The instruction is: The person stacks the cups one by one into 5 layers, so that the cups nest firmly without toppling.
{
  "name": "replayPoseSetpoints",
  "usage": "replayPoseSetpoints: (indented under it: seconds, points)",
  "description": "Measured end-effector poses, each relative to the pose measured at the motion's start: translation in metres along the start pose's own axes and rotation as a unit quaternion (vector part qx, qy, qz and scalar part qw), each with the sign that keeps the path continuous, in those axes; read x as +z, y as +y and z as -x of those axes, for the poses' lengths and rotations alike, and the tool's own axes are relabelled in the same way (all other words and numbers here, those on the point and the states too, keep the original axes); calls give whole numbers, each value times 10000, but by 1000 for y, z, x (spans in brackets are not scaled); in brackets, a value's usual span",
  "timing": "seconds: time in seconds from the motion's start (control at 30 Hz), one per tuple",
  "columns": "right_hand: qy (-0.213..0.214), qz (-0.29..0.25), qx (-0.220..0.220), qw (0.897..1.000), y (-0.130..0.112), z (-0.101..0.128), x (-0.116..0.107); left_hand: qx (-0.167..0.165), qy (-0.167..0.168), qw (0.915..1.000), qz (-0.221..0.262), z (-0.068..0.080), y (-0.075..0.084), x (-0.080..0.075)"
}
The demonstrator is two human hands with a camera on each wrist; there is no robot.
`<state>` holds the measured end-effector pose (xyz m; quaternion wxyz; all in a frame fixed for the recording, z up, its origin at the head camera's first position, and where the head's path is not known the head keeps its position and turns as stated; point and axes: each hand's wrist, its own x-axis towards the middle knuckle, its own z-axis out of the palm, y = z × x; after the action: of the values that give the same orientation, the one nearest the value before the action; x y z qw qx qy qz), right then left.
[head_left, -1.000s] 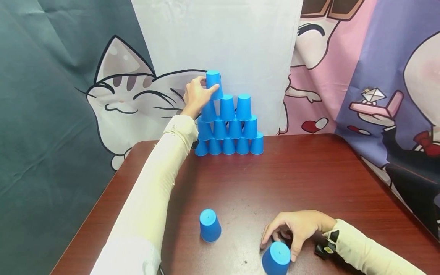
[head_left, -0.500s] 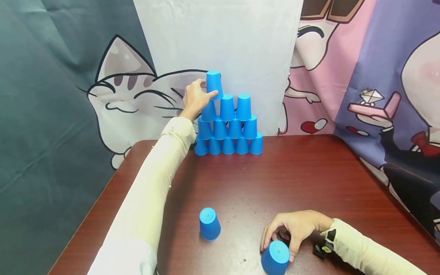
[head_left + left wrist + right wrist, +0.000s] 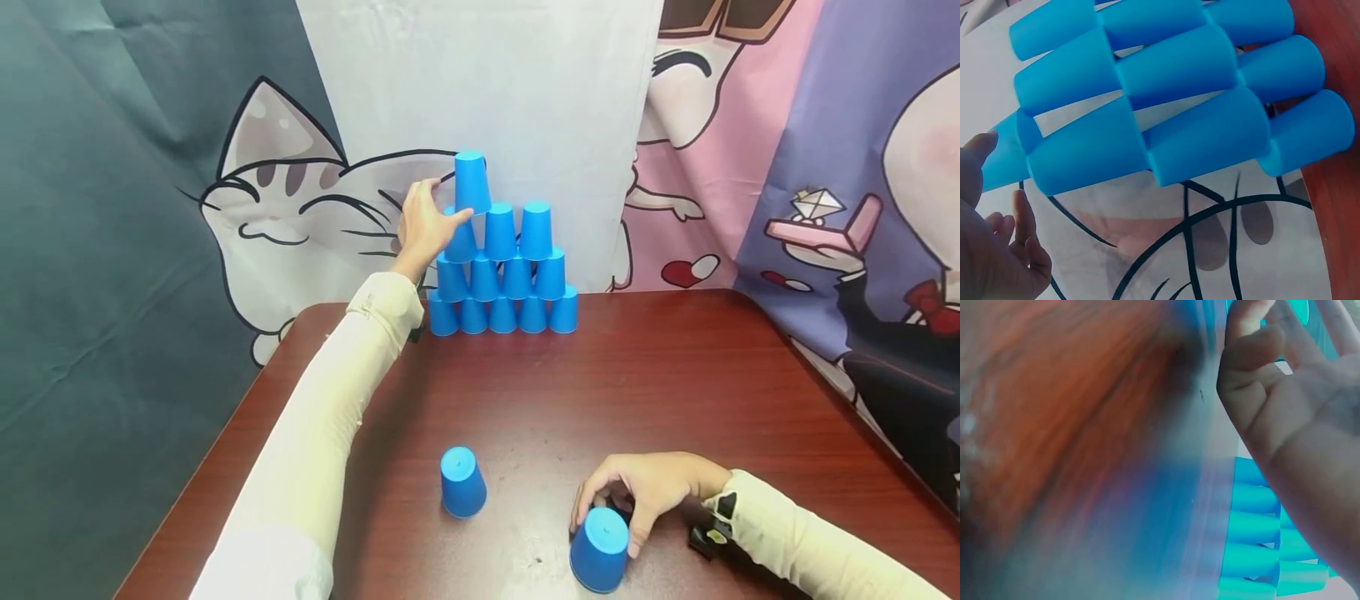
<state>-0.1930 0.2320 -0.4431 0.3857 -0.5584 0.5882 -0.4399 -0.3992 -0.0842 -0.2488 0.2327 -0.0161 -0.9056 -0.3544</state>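
Note:
An upside-down blue cup (image 3: pixel 471 177) stands at the top of a stack of blue cups (image 3: pixel 501 275), over the left and middle cups of the row of three. My left hand (image 3: pixel 426 223) is beside it, thumb near its lower rim and fingers spread apart from its side. In the left wrist view the thumb overlaps the top cup (image 3: pixel 1004 164), while the other fingers are off it. At the front of the table, my right hand (image 3: pixel 648 492) holds another upside-down blue cup (image 3: pixel 600 552), its fingers and thumb curved round it.
A single upside-down blue cup (image 3: pixel 462 483) stands on the brown table (image 3: pixel 637 375), left of the right hand. Behind the stack hangs a printed cloth (image 3: pixel 555 100) with cartoon figures. The right wrist view is largely blurred.
My left hand has drawn its fingers slightly away from the top cup and lowered a little. The top cup stays on the stack. The right hand and its cup have hardly moved.

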Motion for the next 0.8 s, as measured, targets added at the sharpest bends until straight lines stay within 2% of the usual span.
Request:
replayPoseSetpoints:
  seconds: [0.23, 0.37, 0.43, 0.67, 0.8]
  points:
    - [638, -450, 127, 9969, -4, 4, 0, 340, 113, 9992, 164, 17, -18, 7]
    - [1128, -348, 211, 9928, -5, 4, -1, 482, 161, 9983, 275, 25, -26, 8]
    - [1333, -114, 236, 9907, -5, 3, -2, 530, 132, 9980, 331, 28, -29, 9]
    - [1805, -102, 273, 9831, -7, 0, -5, 586, -74, 9967, 565, 42, -39, 17]
    - [2281, 364, 328, 9724, -10, -3, -8, 575, -125, 9961, 656, 47, -49, 21]
